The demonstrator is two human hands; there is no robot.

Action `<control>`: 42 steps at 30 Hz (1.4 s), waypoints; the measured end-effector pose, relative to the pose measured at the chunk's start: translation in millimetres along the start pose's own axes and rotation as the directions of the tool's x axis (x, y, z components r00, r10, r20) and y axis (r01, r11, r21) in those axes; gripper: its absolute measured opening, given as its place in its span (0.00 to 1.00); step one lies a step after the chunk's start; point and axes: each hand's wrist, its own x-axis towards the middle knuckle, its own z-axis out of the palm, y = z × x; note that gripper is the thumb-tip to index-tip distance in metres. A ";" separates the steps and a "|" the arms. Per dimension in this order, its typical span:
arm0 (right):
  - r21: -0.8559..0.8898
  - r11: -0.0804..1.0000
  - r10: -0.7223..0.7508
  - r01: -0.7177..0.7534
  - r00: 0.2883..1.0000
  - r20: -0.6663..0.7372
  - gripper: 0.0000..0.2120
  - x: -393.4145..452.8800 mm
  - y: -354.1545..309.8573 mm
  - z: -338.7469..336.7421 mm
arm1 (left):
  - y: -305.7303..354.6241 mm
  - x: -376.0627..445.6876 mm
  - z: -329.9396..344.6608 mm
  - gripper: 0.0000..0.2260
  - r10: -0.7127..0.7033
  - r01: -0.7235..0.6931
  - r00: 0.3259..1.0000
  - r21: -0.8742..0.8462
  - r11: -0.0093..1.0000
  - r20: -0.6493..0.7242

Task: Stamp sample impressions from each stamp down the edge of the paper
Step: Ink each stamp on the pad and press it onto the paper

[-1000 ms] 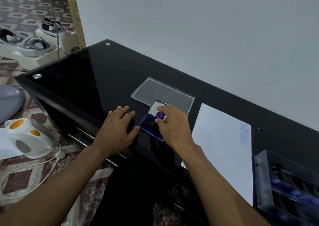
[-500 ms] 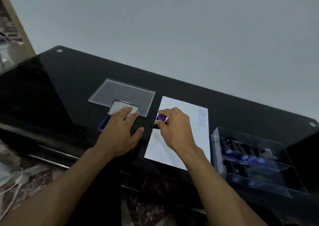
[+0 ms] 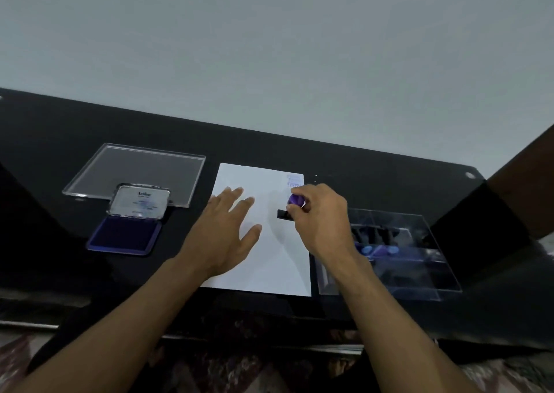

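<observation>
Holding the stamp (image 3: 295,205) in the right hand (image 3: 322,218), fingers curled round its purple knob, black base just over the paper (image 3: 263,242) near its right edge. Can't tell if the base touches the sheet yet.

Left hand (image 3: 223,233) lies flat, fingers spread, palm down on the left half of the paper, pinning it to the tabletop (image 3: 45,140).

Existing impressions (image 3: 294,179) sit at the top right corner, faint blue; the stamp is just below them.

Risks as I read it:
- Base looks offset left of the impressions column, so the next mark may land out of line or overlap the last one.
- Stamp tilted in the grip means partial print: one edge inked, the other blank.
- Any sideways slip while pressing smears it. The glossy tabletop under the sheet makes the paper slide easily if the left hand lifts.
- The right wrist crosses above the lower right margin and could drag across fresh ink.

Pose: both forearms come in from the bottom, the right angled inward with wrist bent, the left straight. The ink pad (image 3: 126,236) is open well to the left, with a clear acrylic sheet (image 3: 135,170) behind it. The clear stamp box (image 3: 395,242) with more stamps sits just right of the paper.
</observation>
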 end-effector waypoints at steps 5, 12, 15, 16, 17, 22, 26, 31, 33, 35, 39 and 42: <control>-0.007 1.000 0.027 -0.027 0.999 -0.022 0.11 16.0 18.1 -6.6 | 6.0 17.4 10.7 0.31 0.024 -0.023 0.999 -0.018 1.000 0.038; -0.047 0.999 0.009 -0.010 1.000 -0.019 0.13 34.9 29.5 0.2 | 1.1 46.2 25.9 0.32 0.041 -0.041 0.995 0.000 0.999 0.091; -0.055 0.998 -0.001 0.001 1.000 0.000 0.14 38.1 29.7 1.8 | -2.5 54.7 30.7 0.32 0.045 -0.046 0.994 0.016 0.999 0.096; -0.059 0.998 0.000 0.000 1.000 0.009 0.14 39.5 29.5 2.4 | -3.9 57.3 32.6 0.32 0.049 -0.052 0.994 0.027 0.998 0.098; -0.064 0.998 0.001 0.001 1.000 0.017 0.14 40.5 29.3 3.0 | -5.6 59.1 34.7 0.32 0.055 -0.059 0.994 0.040 0.997 0.098; -0.077 0.997 -0.021 0.024 0.999 0.040 0.14 43.8 30.1 5.8 | -14.3 60.1 42.6 0.31 0.069 -0.077 0.993 0.081 0.994 0.093; -0.088 0.995 -0.031 0.035 0.998 0.051 0.14 46.7 30.8 7.4 | -16.9 56.0 49.1 0.36 0.066 -0.075 0.992 0.085 0.994 0.107; -0.088 0.995 -0.029 0.035 0.997 0.076 0.14 49.3 32.2 11.0 | -18.7 57.1 51.9 0.37 0.063 -0.073 0.992 0.100 0.992 0.106; -0.090 0.995 -0.037 0.044 0.997 0.070 0.13 50.6 33.2 12.7 | -19.0 57.6 52.6 0.37 0.062 -0.074 0.992 0.111 0.991 0.111; -0.094 0.994 -0.042 0.048 0.997 0.065 0.13 51.0 33.5 14.5 | -18.7 57.3 52.2 0.36 0.065 -0.076 0.993 0.110 0.991 0.101; -0.106 0.993 -0.046 0.053 0.997 0.069 0.13 50.4 34.4 16.3 | -18.2 56.2 51.8 0.36 0.062 -0.074 0.993 0.116 0.990 0.104; -0.102 0.993 -0.045 0.052 0.996 0.076 0.13 50.1 34.4 16.9 | -18.8 57.1 52.4 0.37 0.058 -0.070 0.992 0.113 0.991 0.113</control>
